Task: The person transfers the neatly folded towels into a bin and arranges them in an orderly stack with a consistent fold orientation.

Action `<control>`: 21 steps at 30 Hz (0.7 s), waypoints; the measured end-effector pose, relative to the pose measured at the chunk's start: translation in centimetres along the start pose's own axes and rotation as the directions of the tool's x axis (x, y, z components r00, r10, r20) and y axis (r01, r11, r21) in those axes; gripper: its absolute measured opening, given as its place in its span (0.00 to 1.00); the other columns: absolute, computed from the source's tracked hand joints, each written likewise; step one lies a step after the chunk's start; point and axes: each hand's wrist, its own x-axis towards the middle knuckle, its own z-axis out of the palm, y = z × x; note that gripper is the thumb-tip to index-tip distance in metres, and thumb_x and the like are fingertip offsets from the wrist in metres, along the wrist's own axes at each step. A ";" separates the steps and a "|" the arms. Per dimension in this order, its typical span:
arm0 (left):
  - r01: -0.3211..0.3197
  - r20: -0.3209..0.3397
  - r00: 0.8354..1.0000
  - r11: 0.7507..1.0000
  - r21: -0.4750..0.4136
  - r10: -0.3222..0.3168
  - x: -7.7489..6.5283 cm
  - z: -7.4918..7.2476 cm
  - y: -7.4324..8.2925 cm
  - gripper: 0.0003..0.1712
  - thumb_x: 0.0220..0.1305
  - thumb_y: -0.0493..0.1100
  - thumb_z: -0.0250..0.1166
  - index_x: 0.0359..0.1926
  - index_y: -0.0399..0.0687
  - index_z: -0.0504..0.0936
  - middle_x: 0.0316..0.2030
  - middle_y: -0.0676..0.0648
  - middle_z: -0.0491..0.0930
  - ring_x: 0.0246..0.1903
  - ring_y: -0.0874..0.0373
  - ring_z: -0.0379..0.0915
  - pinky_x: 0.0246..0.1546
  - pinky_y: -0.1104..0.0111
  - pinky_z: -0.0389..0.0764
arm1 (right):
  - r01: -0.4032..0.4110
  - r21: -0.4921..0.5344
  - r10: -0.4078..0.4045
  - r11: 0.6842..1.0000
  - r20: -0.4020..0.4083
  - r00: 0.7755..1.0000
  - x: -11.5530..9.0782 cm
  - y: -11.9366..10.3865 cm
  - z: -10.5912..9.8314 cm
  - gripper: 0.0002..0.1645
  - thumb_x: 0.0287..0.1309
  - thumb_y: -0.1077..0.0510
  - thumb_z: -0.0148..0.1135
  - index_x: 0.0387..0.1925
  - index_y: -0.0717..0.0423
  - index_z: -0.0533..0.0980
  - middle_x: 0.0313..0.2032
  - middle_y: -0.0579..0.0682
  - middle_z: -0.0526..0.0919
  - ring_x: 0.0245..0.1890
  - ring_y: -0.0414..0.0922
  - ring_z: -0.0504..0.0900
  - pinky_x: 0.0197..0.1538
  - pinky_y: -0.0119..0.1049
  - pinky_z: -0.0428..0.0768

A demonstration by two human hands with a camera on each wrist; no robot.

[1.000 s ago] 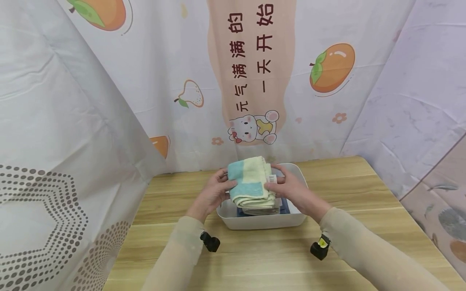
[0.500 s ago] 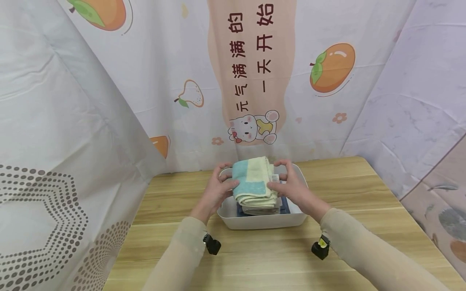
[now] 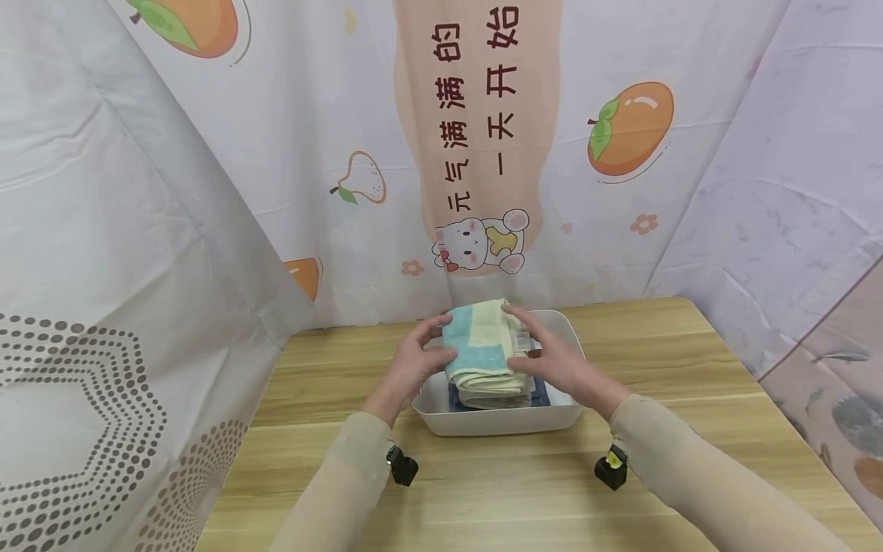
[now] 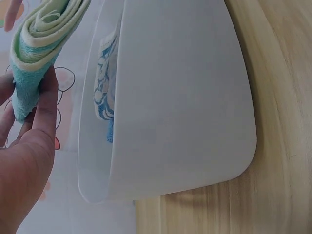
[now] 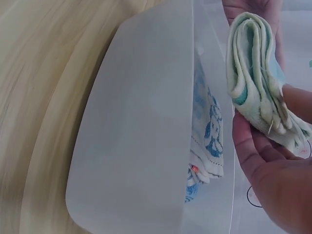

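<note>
A folded blue and cream towel (image 3: 486, 337) is held up over a white bin (image 3: 497, 422), level, with its layered folds facing me. My left hand (image 3: 414, 360) grips its left side, thumb on top and fingers beneath. On the opposite side my right hand (image 3: 559, 364) holds the towel's edge, one finger at the far corner and the thumb near the front. A white label (image 3: 523, 342) hangs there by the right fingers. In the right wrist view, white and blue printed cloth (image 5: 207, 131) lies inside the bin, below the towel.
The bin stands near the back edge of a wooden table (image 3: 483, 491). Behind the table hangs a printed curtain (image 3: 386, 245), with more sheeting at both sides. Dark blue cloth (image 3: 541, 395) shows inside the bin. A small black camera sits on each wrist.
The towel and my left hand have shifted slightly right. My right fingers have moved inward from the side onto the towel's far right corner. The bin has stayed in place.
</note>
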 end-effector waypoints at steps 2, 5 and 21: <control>0.007 0.012 1.000 1.000 0.031 -0.007 0.0 0.0 0.0 0.36 0.65 0.35 0.70 0.71 0.58 0.71 0.68 0.42 0.68 0.57 0.48 0.79 0.54 0.58 0.83 | 0.014 -0.077 -0.013 0.997 0.016 1.000 0.0 0.2 0.0 0.47 0.69 0.56 0.66 0.80 0.28 0.53 0.78 0.59 0.53 0.68 0.64 0.70 0.62 0.57 0.77; 0.009 0.044 0.999 0.996 0.086 -0.012 0.1 0.1 0.0 0.37 0.66 0.35 0.70 0.73 0.59 0.70 0.69 0.44 0.65 0.59 0.47 0.77 0.56 0.59 0.82 | 0.027 -0.164 -0.023 0.986 0.023 0.999 0.1 0.4 0.0 0.47 0.69 0.55 0.66 0.81 0.36 0.54 0.79 0.56 0.53 0.73 0.62 0.63 0.67 0.59 0.71; 0.002 0.078 0.996 0.933 0.360 -0.032 1.1 1.0 -1.4 0.47 0.61 0.42 0.76 0.78 0.55 0.63 0.75 0.44 0.62 0.56 0.46 0.77 0.56 0.55 0.81 | -0.005 -0.292 0.010 0.956 0.017 1.000 1.0 1.5 0.4 0.51 0.67 0.57 0.66 0.81 0.56 0.48 0.79 0.63 0.51 0.77 0.64 0.52 0.73 0.62 0.61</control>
